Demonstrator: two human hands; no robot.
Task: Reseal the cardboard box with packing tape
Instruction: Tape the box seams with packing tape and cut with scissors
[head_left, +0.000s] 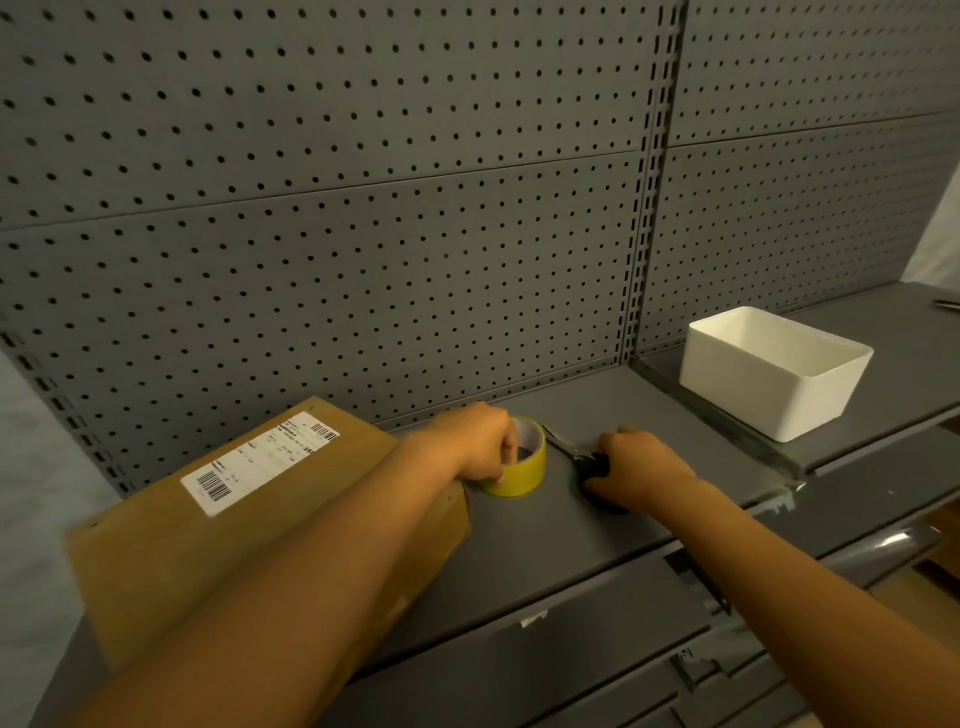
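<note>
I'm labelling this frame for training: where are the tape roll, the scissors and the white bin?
tape roll (524, 480): head view, yellow outer side.
scissors (563, 447): head view, metal blades.
white bin (753, 395): head view, front wall.

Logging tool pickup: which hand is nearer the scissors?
Right. The right hand lies on the scissors' handles; the left hand is beside them, gripping the tape roll.

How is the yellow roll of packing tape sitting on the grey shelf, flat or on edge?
Flat. The yellow roll of packing tape lies on its side face on the grey shelf, core hole facing up, with the left hand gripping its rim.
</note>
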